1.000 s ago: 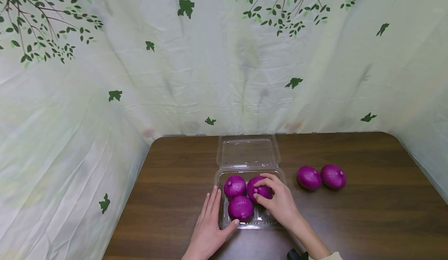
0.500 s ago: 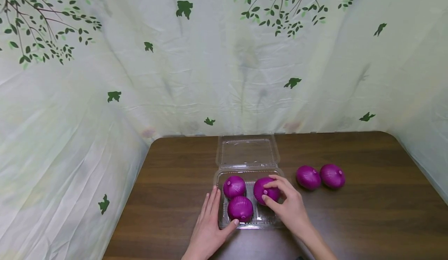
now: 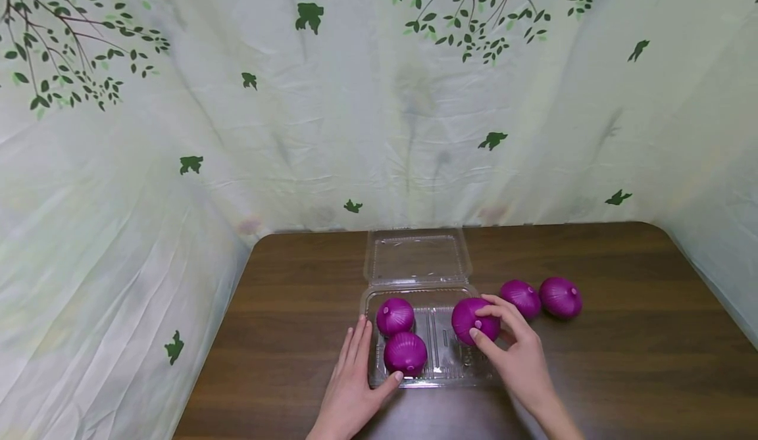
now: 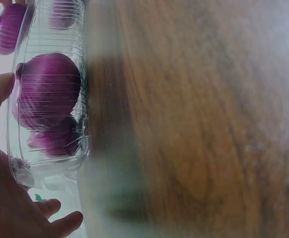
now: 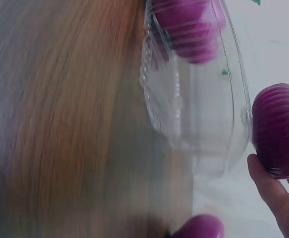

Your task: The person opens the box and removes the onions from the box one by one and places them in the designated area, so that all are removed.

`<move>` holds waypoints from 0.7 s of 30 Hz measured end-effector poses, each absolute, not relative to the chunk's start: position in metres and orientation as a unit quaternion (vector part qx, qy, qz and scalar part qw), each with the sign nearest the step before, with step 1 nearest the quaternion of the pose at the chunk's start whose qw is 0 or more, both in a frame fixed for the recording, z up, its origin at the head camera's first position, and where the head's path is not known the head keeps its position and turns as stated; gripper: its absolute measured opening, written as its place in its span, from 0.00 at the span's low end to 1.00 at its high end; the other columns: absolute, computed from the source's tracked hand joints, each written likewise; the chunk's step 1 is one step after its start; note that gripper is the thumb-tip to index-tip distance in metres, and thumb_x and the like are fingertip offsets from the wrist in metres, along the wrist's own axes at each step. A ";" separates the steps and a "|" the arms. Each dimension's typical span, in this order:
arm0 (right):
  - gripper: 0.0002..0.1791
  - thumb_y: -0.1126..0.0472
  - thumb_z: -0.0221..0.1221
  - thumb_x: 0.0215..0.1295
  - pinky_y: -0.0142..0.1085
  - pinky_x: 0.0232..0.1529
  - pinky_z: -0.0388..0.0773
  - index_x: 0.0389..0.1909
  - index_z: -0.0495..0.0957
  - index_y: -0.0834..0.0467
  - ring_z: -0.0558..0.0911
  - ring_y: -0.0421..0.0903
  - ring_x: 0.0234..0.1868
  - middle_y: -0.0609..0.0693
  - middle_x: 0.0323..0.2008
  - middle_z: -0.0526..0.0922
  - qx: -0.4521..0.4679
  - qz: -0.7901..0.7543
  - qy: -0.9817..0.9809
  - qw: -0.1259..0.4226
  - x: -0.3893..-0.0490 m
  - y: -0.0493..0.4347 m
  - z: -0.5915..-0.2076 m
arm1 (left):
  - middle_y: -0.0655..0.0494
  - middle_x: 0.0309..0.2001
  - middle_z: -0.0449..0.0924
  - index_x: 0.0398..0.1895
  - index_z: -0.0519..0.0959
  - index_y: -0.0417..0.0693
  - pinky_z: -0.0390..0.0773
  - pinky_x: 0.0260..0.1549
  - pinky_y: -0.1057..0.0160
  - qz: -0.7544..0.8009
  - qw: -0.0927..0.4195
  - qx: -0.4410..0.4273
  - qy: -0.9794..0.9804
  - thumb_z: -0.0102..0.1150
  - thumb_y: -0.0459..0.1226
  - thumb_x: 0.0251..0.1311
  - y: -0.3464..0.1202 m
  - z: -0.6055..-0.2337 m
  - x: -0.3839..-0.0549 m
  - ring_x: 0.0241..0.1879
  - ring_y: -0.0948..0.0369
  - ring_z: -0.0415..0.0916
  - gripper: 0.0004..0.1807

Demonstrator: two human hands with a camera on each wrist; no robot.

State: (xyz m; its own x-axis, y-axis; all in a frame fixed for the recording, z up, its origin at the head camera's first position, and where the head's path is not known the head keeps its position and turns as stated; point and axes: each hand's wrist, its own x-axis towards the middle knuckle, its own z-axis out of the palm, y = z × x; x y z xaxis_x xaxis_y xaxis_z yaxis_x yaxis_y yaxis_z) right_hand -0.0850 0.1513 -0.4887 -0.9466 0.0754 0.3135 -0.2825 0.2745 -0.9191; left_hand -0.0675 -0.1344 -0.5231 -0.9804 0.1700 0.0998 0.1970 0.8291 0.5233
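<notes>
Purple onion (image 3: 474, 321), pinched between thumb and curled fingers of the right grip (image 3: 521, 358), is above the right edge of one clear container (image 3: 438, 344). The straight-fingered left grip (image 3: 349, 384) touches its left side, probably to steady light plastic. Two onions (image 3: 405, 354) sit inside; two loose onions (image 3: 560, 297) share the worktop (image 3: 639, 361).

glossy, seemingly plastic container (image 3: 443, 354), wood-grained table (image 3: 308, 282)

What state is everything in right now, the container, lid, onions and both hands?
Clear container: upright, part filled
Lid: open, folded back
Onions in container: two, in its left half
Held onion: lifted above the rim
Onions outside container: two, side by side
Left hand: resting against container
Right hand: gripping held onion
</notes>
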 end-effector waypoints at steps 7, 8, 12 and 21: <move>0.19 0.69 0.70 0.56 0.27 0.50 0.77 0.48 0.79 0.55 0.78 0.36 0.54 0.52 0.61 0.74 0.051 0.579 -0.794 0.177 -0.080 0.170 -0.485 | 0.57 0.79 0.41 0.78 0.51 0.46 0.55 0.67 0.41 -0.277 0.019 -0.094 -0.956 0.56 0.68 0.55 -0.135 -0.524 -0.068 0.75 0.46 0.43 0.56; 0.19 0.69 0.70 0.56 0.26 0.50 0.76 0.48 0.79 0.56 0.78 0.35 0.54 0.51 0.60 0.75 0.045 0.573 -0.798 0.181 -0.079 0.173 -0.483 | 0.57 0.79 0.41 0.78 0.51 0.47 0.55 0.67 0.41 -0.276 0.019 -0.094 -0.956 0.56 0.68 0.55 -0.135 -0.524 -0.068 0.75 0.46 0.43 0.56; 0.20 0.72 0.70 0.54 0.24 0.48 0.76 0.48 0.78 0.59 0.76 0.32 0.54 0.52 0.59 0.76 0.028 0.556 -0.807 0.196 -0.075 0.179 -0.473 | 0.57 0.79 0.41 0.78 0.51 0.46 0.55 0.67 0.41 -0.276 0.020 -0.095 -0.956 0.57 0.68 0.55 -0.135 -0.524 -0.068 0.75 0.46 0.43 0.56; 0.26 0.70 0.73 0.51 0.23 0.49 0.75 0.52 0.77 0.58 0.77 0.35 0.54 0.50 0.59 0.76 0.018 0.551 -0.810 0.198 -0.074 0.200 -0.472 | 0.57 0.79 0.40 0.78 0.51 0.46 0.54 0.67 0.41 -0.273 0.011 -0.091 -0.958 0.56 0.68 0.55 -0.134 -0.524 -0.069 0.75 0.47 0.42 0.56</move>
